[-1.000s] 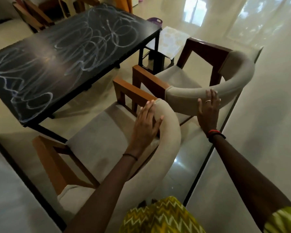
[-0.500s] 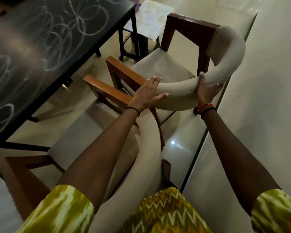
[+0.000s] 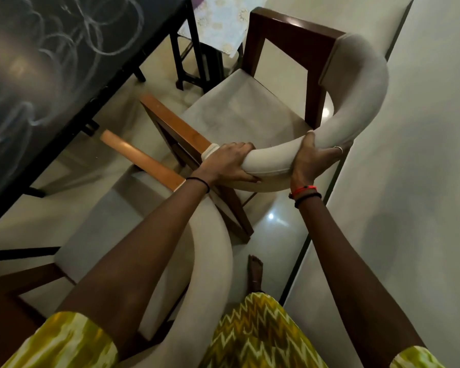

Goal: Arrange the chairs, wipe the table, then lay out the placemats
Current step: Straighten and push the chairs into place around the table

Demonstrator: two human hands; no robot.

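Two wooden armchairs with curved beige padded backs stand beside a black table (image 3: 64,62) marked with chalk scribbles. The far chair (image 3: 250,112) is ahead of me. My left hand (image 3: 229,163) grips the left end of its padded backrest, next to the wooden arm. My right hand (image 3: 314,158) grips the same backrest farther right, with the thumb over the top. The near chair (image 3: 210,245) lies under my left forearm, close against my body.
A small dark side table (image 3: 199,62) with a pale patterned mat (image 3: 223,19) on it stands past the far chair. A pale wall runs along the right. My bare foot (image 3: 255,272) is on the glossy floor between the near chair and the wall.
My left hand left the near chair's back and took hold of the far chair's backrest. My right hand went from resting flat on that backrest to gripping it. I have stepped closer.
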